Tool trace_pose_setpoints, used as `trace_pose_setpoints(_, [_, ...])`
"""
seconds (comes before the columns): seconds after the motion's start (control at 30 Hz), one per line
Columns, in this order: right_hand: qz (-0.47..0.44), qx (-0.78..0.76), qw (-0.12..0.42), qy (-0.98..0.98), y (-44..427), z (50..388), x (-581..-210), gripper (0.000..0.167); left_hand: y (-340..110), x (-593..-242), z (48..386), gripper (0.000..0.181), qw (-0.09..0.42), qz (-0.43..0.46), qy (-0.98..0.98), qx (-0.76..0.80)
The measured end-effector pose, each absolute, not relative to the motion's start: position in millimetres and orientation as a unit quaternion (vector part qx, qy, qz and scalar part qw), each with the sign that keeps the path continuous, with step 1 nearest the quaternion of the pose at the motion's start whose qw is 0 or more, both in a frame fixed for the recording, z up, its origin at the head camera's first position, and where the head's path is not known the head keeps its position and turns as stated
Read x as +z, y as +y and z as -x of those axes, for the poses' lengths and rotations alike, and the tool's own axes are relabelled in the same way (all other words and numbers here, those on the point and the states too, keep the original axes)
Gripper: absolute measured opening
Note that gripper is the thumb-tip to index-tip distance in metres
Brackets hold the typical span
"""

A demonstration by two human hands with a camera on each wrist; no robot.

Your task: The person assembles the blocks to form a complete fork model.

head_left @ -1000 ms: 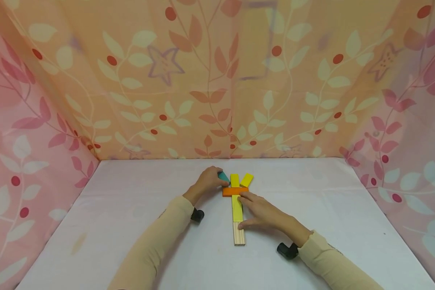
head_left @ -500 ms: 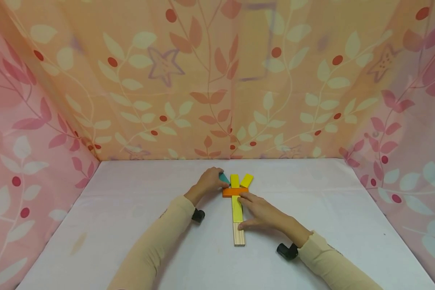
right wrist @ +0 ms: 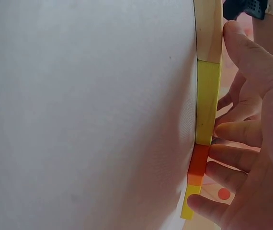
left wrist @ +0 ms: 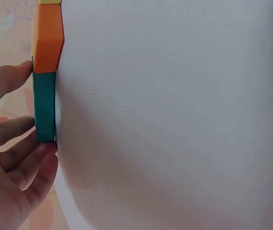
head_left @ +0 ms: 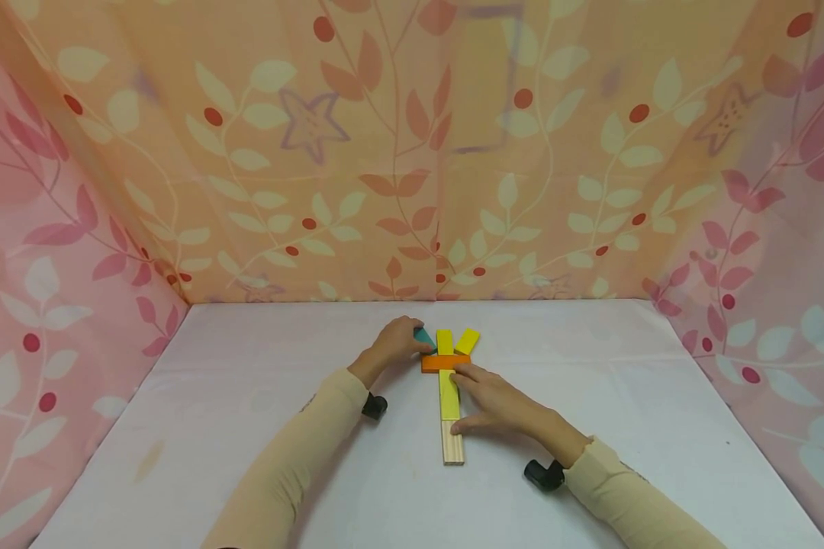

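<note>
A row of flat blocks runs away from the person: a plain wooden block (head_left: 452, 446) nearest, a yellow block (head_left: 449, 398), an orange block (head_left: 439, 364) lying crosswise, and an upper yellow block (head_left: 444, 341). Right of that last one, a slanted yellow block (head_left: 468, 341) touches the orange one. My left hand (head_left: 393, 343) holds a teal block (left wrist: 44, 106) between thumb and fingers, its end against the orange block in the left wrist view. Along the row's right side, my right hand (head_left: 500, 404) rests its spread fingers on the blocks, thumb at the wooden one.
A white cloth (head_left: 590, 381) covers the table. Patterned curtains (head_left: 398, 152) rise behind it and on both sides. Black cameras (head_left: 545, 475) sit at both wrists.
The teal block has tilted very slightly in my left hand, close to the orange block. My right hand and the other blocks stay where they were.
</note>
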State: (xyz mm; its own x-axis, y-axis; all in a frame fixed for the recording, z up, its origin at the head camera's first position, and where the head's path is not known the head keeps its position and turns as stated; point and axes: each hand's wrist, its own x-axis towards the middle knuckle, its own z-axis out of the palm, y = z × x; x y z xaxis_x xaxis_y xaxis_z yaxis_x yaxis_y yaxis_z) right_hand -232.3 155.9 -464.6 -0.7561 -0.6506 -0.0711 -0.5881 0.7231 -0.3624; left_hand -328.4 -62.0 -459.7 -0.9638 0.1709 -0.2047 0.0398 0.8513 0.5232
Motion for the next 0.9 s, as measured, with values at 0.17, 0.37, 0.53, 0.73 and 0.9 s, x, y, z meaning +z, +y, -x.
trace_pose_setpoints(0.17, [0.346,-0.163,0.091,0.919,155.8,232.0,-465.4,0.093,-62.1,-460.7,327.9,0.065,0.125,-0.05,0.953,0.271])
trace_pose_setpoints(0.37, [0.347,-0.159,0.084,0.92,156.3,231.4,-465.4,0.093,-62.0,-459.7,326.9,0.065,0.125,-0.046,0.953,0.273])
trace_pose_setpoints(0.53, [0.335,-0.159,0.094,0.924,155.6,230.6,-464.2,0.094,-62.5,-459.5,326.3,0.066,0.127,-0.048,0.952,0.275])
trace_pose_setpoints(0.73, [0.333,-0.161,0.1,0.924,156.0,229.7,-462.4,0.095,-62.3,-460.4,327.7,0.067,0.126,-0.052,0.951,0.276])
trace_pose_setpoints(0.9, [0.336,-0.158,0.099,0.923,156.2,230.0,-462.0,0.094,-61.8,-461.3,328.9,0.066,0.126,-0.049,0.952,0.274])
